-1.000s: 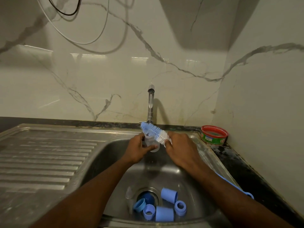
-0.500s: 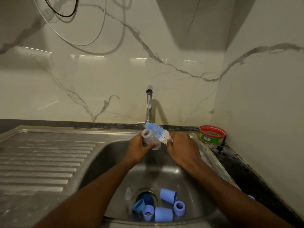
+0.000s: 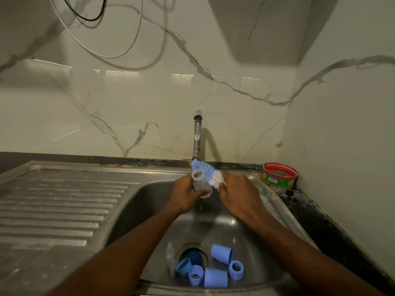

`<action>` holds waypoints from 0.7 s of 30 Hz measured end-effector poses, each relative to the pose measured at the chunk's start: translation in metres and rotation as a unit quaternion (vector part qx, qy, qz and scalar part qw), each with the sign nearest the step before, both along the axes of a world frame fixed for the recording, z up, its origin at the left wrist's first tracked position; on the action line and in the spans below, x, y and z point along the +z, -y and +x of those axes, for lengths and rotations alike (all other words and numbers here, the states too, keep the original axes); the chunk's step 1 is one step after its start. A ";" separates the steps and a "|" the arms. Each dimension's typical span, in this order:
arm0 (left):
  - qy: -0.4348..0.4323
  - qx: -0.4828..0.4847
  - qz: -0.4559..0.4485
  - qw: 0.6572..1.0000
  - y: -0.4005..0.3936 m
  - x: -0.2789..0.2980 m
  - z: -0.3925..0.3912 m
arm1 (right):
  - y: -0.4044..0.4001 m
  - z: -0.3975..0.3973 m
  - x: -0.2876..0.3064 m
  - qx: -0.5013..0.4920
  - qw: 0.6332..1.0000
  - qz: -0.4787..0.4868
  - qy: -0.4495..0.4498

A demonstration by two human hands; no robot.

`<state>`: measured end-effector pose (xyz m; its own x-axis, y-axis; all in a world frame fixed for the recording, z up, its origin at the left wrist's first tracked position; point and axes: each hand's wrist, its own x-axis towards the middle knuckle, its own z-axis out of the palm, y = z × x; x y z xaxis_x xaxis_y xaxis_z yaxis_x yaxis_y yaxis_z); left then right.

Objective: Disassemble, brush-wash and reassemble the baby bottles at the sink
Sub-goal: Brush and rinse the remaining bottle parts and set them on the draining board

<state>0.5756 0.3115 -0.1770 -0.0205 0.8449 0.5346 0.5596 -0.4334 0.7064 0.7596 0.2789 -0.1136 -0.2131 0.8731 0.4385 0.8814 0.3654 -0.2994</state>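
Observation:
Over the steel sink point(image 3: 149, 201), below the tap point(image 3: 197, 133), my left hand point(image 3: 184, 195) grips a clear baby bottle point(image 3: 201, 182) with its mouth tilted up and away. My right hand point(image 3: 239, 195) grips the handle of a blue-and-white bottle brush point(image 3: 208, 171). The bristle head lies outside the bottle, along its right side and past the mouth. Around the drain point(image 3: 193, 256) lie several blue caps and collar rings point(image 3: 215, 277) and a clear teat point(image 3: 170, 251).
A ribbed steel drainboard point(image 3: 55, 206) stretches to the left of the basin. A red-rimmed green tub point(image 3: 279, 175) stands in the back right corner on the dark counter point(image 3: 320, 223). Marble walls close the back and right side; cables hang at upper left.
The bottle's mouth has tipped up and away, and the brush head has shifted right, from over the mouth to alongside it. Both hands stay under the tap.

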 end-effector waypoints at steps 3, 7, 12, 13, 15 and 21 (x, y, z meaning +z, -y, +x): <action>0.040 0.060 -0.012 0.997 0.001 0.004 0.001 | 0.000 -0.006 -0.001 0.002 1.000 -0.017 -0.008; 0.004 -0.034 -0.024 0.999 0.006 0.005 0.010 | -0.006 -0.009 -0.005 -0.016 0.998 -0.047 -0.028; -0.071 -0.091 -0.058 0.992 0.005 0.004 0.012 | -0.009 0.001 -0.005 -0.030 0.999 -0.020 -0.035; -0.061 -0.084 -0.070 0.992 0.004 0.002 0.011 | -0.008 0.002 -0.004 -0.027 0.999 -0.016 -0.036; -0.007 -0.055 -0.086 0.995 0.003 0.001 0.009 | -0.007 0.001 -0.001 -0.022 0.999 -0.012 -0.039; 0.126 -0.041 -0.127 0.983 0.006 0.006 -0.004 | 0.000 0.005 0.011 -0.010 0.993 0.103 0.050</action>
<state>0.5716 0.3053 -0.1714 -0.0509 0.9546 0.2936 0.3240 -0.2623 0.9090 0.7644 0.2784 -0.1022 -0.2487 0.7717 0.5854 0.9105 0.3924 -0.1304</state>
